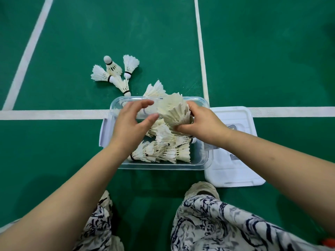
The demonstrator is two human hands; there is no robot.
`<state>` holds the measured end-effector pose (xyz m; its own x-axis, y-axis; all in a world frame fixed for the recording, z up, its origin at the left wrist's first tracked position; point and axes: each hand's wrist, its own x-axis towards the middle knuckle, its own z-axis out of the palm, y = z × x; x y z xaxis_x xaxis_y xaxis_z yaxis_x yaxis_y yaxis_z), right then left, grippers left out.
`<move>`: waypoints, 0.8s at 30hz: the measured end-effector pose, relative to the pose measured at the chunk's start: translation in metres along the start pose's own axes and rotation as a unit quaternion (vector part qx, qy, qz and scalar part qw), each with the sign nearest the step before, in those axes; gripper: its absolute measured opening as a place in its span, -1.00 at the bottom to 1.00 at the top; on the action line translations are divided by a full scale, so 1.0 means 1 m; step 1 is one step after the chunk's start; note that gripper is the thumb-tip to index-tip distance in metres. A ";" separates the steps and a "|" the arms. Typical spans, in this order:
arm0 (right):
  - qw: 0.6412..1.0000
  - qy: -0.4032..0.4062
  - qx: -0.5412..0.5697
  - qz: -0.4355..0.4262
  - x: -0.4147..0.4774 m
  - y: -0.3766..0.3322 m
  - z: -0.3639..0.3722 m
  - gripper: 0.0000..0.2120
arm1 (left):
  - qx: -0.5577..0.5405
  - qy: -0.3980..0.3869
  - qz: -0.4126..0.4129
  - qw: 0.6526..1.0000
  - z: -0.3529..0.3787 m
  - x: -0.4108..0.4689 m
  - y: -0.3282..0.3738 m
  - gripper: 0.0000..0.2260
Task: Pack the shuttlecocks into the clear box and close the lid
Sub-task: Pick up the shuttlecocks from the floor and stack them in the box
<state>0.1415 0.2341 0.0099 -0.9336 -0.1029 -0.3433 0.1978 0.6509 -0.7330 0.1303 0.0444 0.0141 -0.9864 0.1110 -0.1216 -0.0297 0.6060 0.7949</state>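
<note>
A clear box (201,160) stands on the green court floor and holds several white feather shuttlecocks (163,151). Over the box, my right hand (203,124) grips a shuttlecock (175,110), feathers pointing up and away. My left hand (130,122) hovers just left of it with fingers spread and curled, holding nothing. Several loose shuttlecocks (114,73) lie on the floor beyond the box at upper left, and one more (155,89) leans at the box's far rim. The white lid (233,160) rests flat on the floor to the right of the box.
White court lines (54,114) cross under the box and run away at left and right. My knees in patterned fabric and a pale shoe (201,189) sit just in front of the box.
</note>
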 end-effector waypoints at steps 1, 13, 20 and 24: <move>1.000 -0.002 -0.008 -0.002 0.000 -0.001 0.001 -0.42 | 0.018 -0.015 0.025 0.999 -0.002 0.000 0.005 -0.73; 0.999 -0.009 -0.044 0.006 0.000 0.002 0.004 -0.52 | -0.064 0.058 0.005 0.996 -0.006 0.002 0.004 -0.81; 0.998 0.052 -0.015 0.020 0.004 0.005 0.000 -0.54 | 0.028 0.129 -0.028 0.991 -0.009 0.007 -0.020 -0.91; 0.997 0.068 0.011 0.029 0.003 0.005 -0.001 -0.55 | 0.121 0.048 -0.077 0.989 0.011 0.000 -0.038 -0.87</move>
<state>0.1390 0.2377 0.0056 -0.9522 0.0381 -0.3029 0.2569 0.6364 -0.7273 0.1334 0.0300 -0.0230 -0.9843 -0.0651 -0.1638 -0.1524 0.7814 0.6051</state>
